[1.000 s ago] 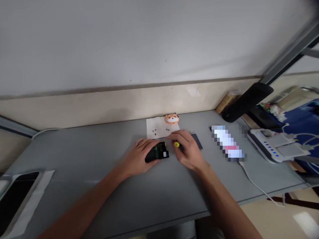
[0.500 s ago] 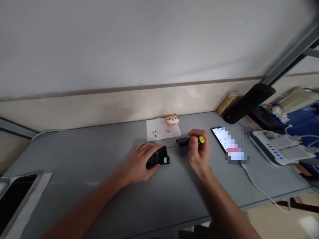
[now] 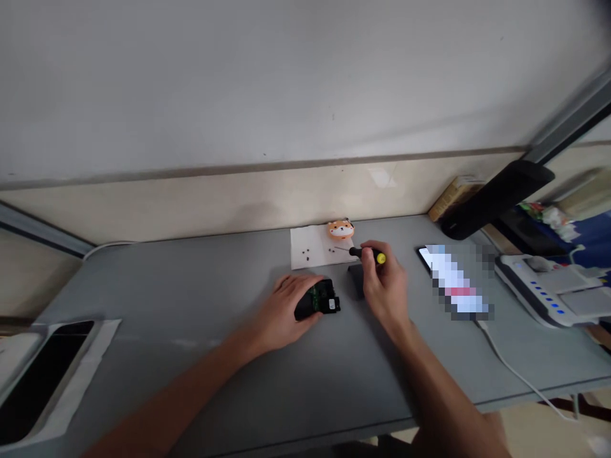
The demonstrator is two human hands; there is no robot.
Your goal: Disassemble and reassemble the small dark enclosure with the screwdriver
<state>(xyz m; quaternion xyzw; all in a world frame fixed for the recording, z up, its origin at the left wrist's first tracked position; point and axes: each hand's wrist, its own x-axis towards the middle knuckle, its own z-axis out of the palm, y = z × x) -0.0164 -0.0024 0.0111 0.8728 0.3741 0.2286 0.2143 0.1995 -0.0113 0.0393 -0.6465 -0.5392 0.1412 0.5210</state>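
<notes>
Black device (image 3: pixel 330 296), with green circuitry showing along its middle and a small white label near its right end, sits on the grey table (image 3: pixel 205 280) under the left hand (image 3: pixel 289 312). That hand's fingers curve over the far edge and its thumb presses the near side, clamping the body between them. The right hand (image 3: pixel 384 280) pinches a screwdriver (image 3: pixel 365 254) between thumb and fingers, its yellow butt toward the palm and its thin shaft pointing left over a white paper sheet (image 3: pixel 300 239). The tip is close to a pair of tiny dark pieces (image 3: pixel 331 250); whether it touches them I cannot tell. Three more specks (image 3: pixel 308 259) are grouped toward the sheet's left side, and an orange animal-face case (image 3: pixel 340 229) rests on its far right corner. Just beside the right hand, partly hidden by it, is a flat dark grey piece (image 3: pixel 355 284). Farther right are a phone (image 3: pixel 423 256), its screen mostly pixelated, with a white cable (image 3: pixel 508 366), then a power strip (image 3: pixel 529 289). Behind them, a black cylinder (image 3: pixel 496 200) leans near the wall.
</notes>
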